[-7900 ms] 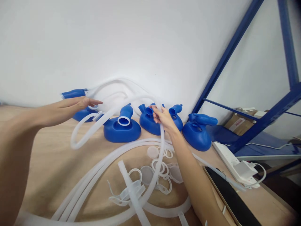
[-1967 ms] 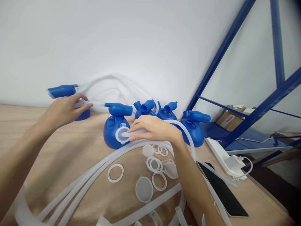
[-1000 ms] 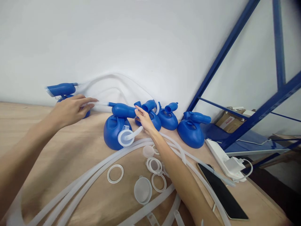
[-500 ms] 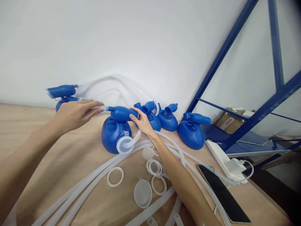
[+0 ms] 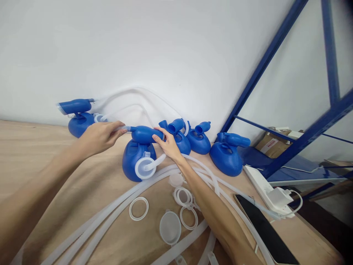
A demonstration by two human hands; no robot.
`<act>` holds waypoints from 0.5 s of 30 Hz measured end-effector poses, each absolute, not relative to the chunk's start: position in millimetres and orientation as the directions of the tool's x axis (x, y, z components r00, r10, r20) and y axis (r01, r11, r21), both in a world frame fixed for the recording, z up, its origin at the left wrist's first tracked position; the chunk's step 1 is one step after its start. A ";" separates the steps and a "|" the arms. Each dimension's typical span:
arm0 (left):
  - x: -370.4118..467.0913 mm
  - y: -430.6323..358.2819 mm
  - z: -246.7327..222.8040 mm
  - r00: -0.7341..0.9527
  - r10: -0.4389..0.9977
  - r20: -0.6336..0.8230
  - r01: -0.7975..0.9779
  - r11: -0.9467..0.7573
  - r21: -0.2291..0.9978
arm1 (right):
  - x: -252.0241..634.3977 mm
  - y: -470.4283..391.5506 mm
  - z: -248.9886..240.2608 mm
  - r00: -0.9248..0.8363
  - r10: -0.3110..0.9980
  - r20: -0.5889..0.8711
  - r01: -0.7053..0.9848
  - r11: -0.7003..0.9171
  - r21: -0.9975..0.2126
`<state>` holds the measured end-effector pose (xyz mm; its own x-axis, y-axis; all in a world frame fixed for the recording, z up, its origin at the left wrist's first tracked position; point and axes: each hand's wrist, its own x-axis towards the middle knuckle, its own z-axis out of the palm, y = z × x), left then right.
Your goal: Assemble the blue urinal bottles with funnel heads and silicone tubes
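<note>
My left hand (image 5: 106, 135) pinches the end of a translucent hose (image 5: 124, 129), which meets the narrow spout of a blue funnel-shaped head (image 5: 146, 134). My right hand (image 5: 167, 144) is wrapped round the wide end of that head, fingers on top and thumb in front. The head lies level over a blue plastic urinal bottle (image 5: 131, 159) standing on the table. A white cap (image 5: 145, 168) with a hose running out of it covers the bottle's front mouth. How far the hose end sits over the spout I cannot tell.
Another blue bottle (image 5: 80, 124) with head and hose stands at the left by the wall. Several more, including one at right (image 5: 226, 158), stand behind. White sealing rings (image 5: 139, 208), a round cap (image 5: 170, 227), long hoses (image 5: 110, 209), a phone (image 5: 264, 228) and a power strip (image 5: 266, 189) lie on the table.
The view has shifted slightly, moving everything a little to the right. My left hand has come a little closer to the spout, with its fingers more bent. My right hand keeps its hold.
</note>
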<state>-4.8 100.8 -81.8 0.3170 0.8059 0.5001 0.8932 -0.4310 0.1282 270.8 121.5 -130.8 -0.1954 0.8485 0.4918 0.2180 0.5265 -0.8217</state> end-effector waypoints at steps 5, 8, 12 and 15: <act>1.6 103.0 -86.0 0.310 0.826 0.472 0.860 -0.455 0.232 | 271.1 121.7 -132.3 -0.199 0.854 0.480 0.248 0.518 -0.819; 6.2 103.1 -86.2 0.286 0.839 0.464 0.851 -0.445 0.281 | 270.7 120.8 -132.3 -0.209 0.850 0.484 0.242 0.524 -0.817; 11.3 102.8 -87.4 0.249 0.864 0.438 0.835 -0.420 0.355 | 269.6 119.6 -130.6 -0.223 0.831 0.510 0.226 0.553 -0.802; 13.5 102.4 -87.9 0.260 0.874 0.410 0.796 -0.434 0.421 | 269.2 119.9 -129.8 -0.224 0.824 0.521 0.240 0.564 -0.790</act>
<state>13.5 102.4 -87.9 0.2603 0.8744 0.4096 0.7964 -0.4343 0.4208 269.2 119.9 -129.8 -0.2242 0.8238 0.5207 0.2396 0.5645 -0.7899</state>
